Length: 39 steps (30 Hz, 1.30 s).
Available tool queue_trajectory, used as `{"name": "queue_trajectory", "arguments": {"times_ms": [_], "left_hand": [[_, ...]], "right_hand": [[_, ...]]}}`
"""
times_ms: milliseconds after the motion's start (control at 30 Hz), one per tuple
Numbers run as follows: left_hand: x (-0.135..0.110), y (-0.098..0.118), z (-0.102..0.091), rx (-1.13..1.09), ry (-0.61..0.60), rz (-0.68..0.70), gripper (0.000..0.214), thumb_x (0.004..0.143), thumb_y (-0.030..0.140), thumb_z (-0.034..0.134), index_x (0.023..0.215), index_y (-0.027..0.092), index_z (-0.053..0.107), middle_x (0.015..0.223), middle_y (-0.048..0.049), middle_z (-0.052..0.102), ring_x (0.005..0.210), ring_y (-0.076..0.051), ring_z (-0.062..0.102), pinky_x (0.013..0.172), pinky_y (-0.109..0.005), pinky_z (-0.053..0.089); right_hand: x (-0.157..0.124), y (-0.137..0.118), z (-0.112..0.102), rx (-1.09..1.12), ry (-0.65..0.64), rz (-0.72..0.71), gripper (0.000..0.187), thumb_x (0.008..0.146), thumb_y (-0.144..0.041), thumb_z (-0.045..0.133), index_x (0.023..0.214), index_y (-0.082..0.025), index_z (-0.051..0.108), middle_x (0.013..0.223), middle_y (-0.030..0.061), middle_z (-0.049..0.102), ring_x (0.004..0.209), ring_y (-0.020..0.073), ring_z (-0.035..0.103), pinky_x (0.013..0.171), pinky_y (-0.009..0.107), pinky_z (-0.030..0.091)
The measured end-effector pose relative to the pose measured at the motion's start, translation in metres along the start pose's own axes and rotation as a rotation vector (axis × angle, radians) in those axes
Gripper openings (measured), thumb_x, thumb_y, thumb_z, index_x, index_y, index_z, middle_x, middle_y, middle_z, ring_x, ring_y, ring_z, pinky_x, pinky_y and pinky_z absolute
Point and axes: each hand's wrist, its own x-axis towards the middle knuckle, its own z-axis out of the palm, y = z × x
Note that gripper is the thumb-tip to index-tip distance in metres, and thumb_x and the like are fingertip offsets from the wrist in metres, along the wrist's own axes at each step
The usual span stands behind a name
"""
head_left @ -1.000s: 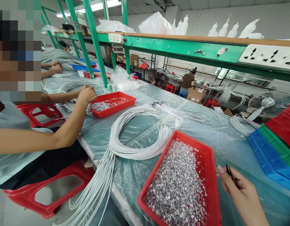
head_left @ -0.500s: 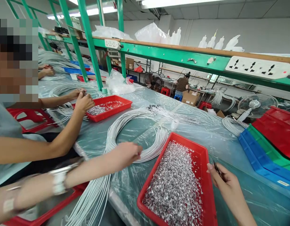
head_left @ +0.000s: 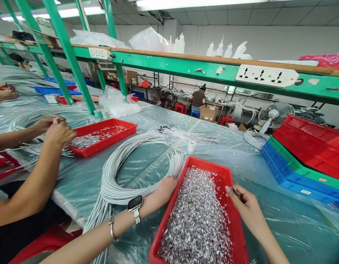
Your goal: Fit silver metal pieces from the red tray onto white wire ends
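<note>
My left hand [head_left: 167, 187], with a watch and a bracelet on the wrist, is at the left rim of a red tray [head_left: 173, 205]. Its fingers are curled and mostly hidden, so what they hold, if anything, does not show. The tray carries a deep heap of small shiny metal pieces [head_left: 198, 212]. Just beside the hand lies a coil of light grey cables [head_left: 111, 176], its loose ends trailing over the near table edge. On the tray's right side, my right hand [head_left: 244, 200] is closed around dark, thin tweezers [head_left: 235, 190], partly covered by the fingers.
A co-worker's hands [head_left: 55, 130] are over another red tray [head_left: 103, 145] at left. Stacked red, green and blue bins [head_left: 304, 165] stand at right. A green shelf beam [head_left: 169, 68] with power strips crosses above the table. More cables [head_left: 194, 135] lie behind the coil.
My left hand has moved right, from above the cable coil to the tray's left rim. The view has turned right, and my right hand still holds the tweezers by the tray.
</note>
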Motion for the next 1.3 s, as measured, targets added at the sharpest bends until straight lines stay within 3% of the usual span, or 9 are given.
{"name": "queue_trajectory", "arguments": {"times_ms": [167, 367, 467, 633, 733, 867, 1033, 1167, 1300], "left_hand": [[-0.007, -0.010, -0.007, -0.145, 0.034, -0.035, 0.027, 0.090, 0.029, 0.055, 0.114, 0.015, 0.055, 0.114, -0.0085, 0.059, 0.095, -0.022, 0.061, 0.080, -0.041, 0.052], [-0.008, -0.018, -0.036, -0.470, 0.069, -0.029, 0.024, 0.091, 0.030, 0.054, 0.107, 0.013, 0.057, 0.100, -0.0061, 0.063, 0.081, -0.017, 0.063, 0.070, -0.035, 0.054], [-0.003, 0.004, -0.049, -0.664, 0.137, 0.020, 0.024, 0.092, 0.034, 0.050, 0.099, 0.013, 0.058, 0.090, -0.0034, 0.062, 0.072, -0.015, 0.061, 0.065, -0.031, 0.052], [-0.003, 0.063, -0.050, -0.949, 0.230, 0.142, 0.043, 0.098, 0.043, 0.021, 0.088, 0.016, 0.052, 0.064, 0.0034, 0.045, 0.057, -0.012, 0.046, 0.053, -0.024, 0.039], [-0.019, 0.085, -0.043, -1.062, 0.184, 0.233, 0.038, 0.096, 0.045, 0.026, 0.080, 0.018, 0.048, 0.062, 0.0046, 0.039, 0.058, -0.012, 0.039, 0.053, -0.023, 0.034], [-0.044, 0.089, -0.042, -1.157, 0.099, 0.300, 0.030, 0.096, 0.043, 0.030, 0.088, 0.021, 0.047, 0.063, 0.0052, 0.034, 0.055, -0.012, 0.033, 0.049, -0.023, 0.031], [-0.060, 0.081, -0.046, -1.068, 0.209, 0.394, 0.018, 0.096, 0.033, 0.035, 0.092, 0.022, 0.049, 0.071, 0.0023, 0.044, 0.061, -0.012, 0.040, 0.054, -0.023, 0.037], [-0.062, 0.079, -0.040, -1.038, 0.250, 0.426, 0.013, 0.095, 0.026, 0.040, 0.092, 0.022, 0.053, 0.074, 0.0012, 0.053, 0.064, -0.012, 0.047, 0.056, -0.021, 0.040], [-0.064, 0.081, -0.039, -1.109, 0.280, 0.436, 0.013, 0.093, 0.022, 0.045, 0.090, 0.023, 0.057, 0.072, 0.0023, 0.058, 0.062, -0.010, 0.051, 0.055, -0.019, 0.041]], "right_hand": [[0.006, 0.014, -0.001, -0.019, 0.016, -0.020, 0.037, 0.086, -0.046, 0.051, 0.061, -0.021, 0.041, 0.062, -0.0053, 0.023, 0.057, 0.0140, 0.025, 0.052, 0.027, 0.023], [0.011, 0.020, -0.004, -0.022, 0.014, -0.029, 0.037, 0.088, -0.045, 0.049, 0.061, -0.022, 0.035, 0.062, -0.0058, 0.021, 0.057, 0.0138, 0.022, 0.051, 0.027, 0.020], [0.009, 0.020, 0.001, -0.015, -0.001, -0.032, 0.038, 0.089, -0.043, 0.047, 0.061, -0.023, 0.031, 0.063, -0.0058, 0.021, 0.057, 0.0136, 0.022, 0.051, 0.027, 0.020], [0.001, 0.012, 0.014, -0.022, -0.042, -0.031, 0.036, 0.089, -0.038, 0.050, 0.062, -0.023, 0.032, 0.061, -0.0064, 0.022, 0.056, 0.0126, 0.024, 0.050, 0.027, 0.020], [-0.006, 0.000, 0.019, -0.015, -0.065, -0.020, 0.032, 0.089, -0.036, 0.051, 0.065, -0.022, 0.038, 0.061, -0.0065, 0.026, 0.056, 0.0122, 0.028, 0.050, 0.026, 0.023], [-0.017, -0.020, 0.023, 0.015, -0.105, -0.013, 0.022, 0.090, -0.035, 0.050, 0.074, -0.020, 0.050, 0.064, -0.0042, 0.040, 0.060, 0.0132, 0.038, 0.054, 0.025, 0.031], [-0.029, -0.034, 0.025, 0.058, -0.126, 0.004, 0.022, 0.089, -0.039, 0.047, 0.077, -0.022, 0.054, 0.066, -0.0017, 0.050, 0.060, 0.0153, 0.045, 0.054, 0.026, 0.034], [-0.038, -0.040, 0.028, 0.052, -0.086, 0.061, 0.017, 0.088, -0.038, 0.049, 0.084, -0.025, 0.060, 0.075, 0.0004, 0.060, 0.074, 0.0191, 0.055, 0.065, 0.029, 0.041], [-0.043, -0.045, 0.030, -0.011, -0.114, 0.082, 0.019, 0.086, -0.040, 0.049, 0.086, -0.026, 0.061, 0.068, 0.0006, 0.058, 0.068, 0.0199, 0.056, 0.058, 0.029, 0.043]]}}
